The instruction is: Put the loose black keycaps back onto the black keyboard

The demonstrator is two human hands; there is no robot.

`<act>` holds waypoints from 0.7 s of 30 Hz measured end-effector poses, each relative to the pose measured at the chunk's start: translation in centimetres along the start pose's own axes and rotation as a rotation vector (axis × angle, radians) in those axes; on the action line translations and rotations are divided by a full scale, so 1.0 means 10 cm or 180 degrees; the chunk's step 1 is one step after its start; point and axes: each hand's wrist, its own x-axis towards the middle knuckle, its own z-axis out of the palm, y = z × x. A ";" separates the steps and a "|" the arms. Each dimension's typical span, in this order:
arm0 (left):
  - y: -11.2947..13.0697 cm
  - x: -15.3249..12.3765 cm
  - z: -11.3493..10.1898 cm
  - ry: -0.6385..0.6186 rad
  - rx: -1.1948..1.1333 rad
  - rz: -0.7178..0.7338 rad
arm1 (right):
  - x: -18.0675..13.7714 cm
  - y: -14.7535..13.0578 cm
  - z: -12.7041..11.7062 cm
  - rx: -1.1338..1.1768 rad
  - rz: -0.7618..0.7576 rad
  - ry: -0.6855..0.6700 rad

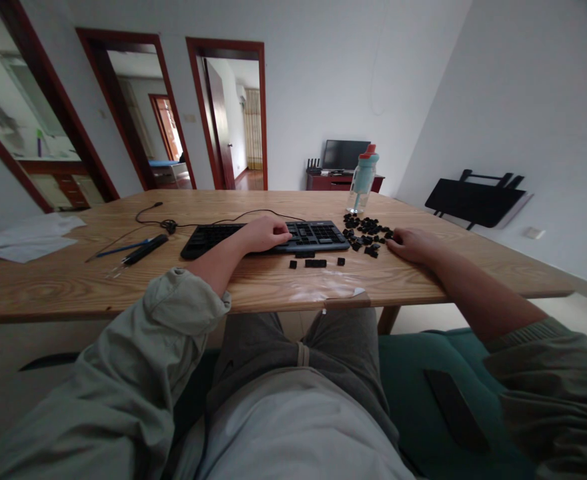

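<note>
A black computer keyboard (pixel 331 233) lies on the wooden table, with keycaps absent from part of it. My left hand (pixel 266 233) rests over its middle, fingers curled in a pinch; whatever they may hold is hidden. Beside the keyboard's right end is a loose pile of black keycaps (pixel 366 230). At the pile's right edge, my right hand (pixel 411 245) has its thumb and fingers closed around a small dark keycap (pixel 388 235). Several more keycaps lie in front of the keyboard, including a long one (pixel 315 263) and a small square one (pixel 293 265).
A clear bottle (pixel 361 183) with a red lid stands behind the pile. Left of the keyboard lie a black pen-like tool (pixel 146 249), a blue pen (pixel 118 249) and a coiled cable (pixel 168 227). White paper (pixel 28 235) covers the table's left side. Clear film (pixel 323 285) lies along the front edge.
</note>
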 end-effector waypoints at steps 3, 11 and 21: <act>0.00 0.00 0.00 -0.0005 0.0017 0.0016 | 0.00 0.00 0.02 0.0154 -0.0023 0.0056; 0.01 0.00 0.00 -0.0010 0.0052 0.0019 | 0.02 -0.04 0.03 -0.0061 -0.0003 -0.0008; 0.08 0.02 0.00 0.0120 -0.0100 0.0100 | -0.06 -0.33 -0.23 0.1959 0.0183 0.0502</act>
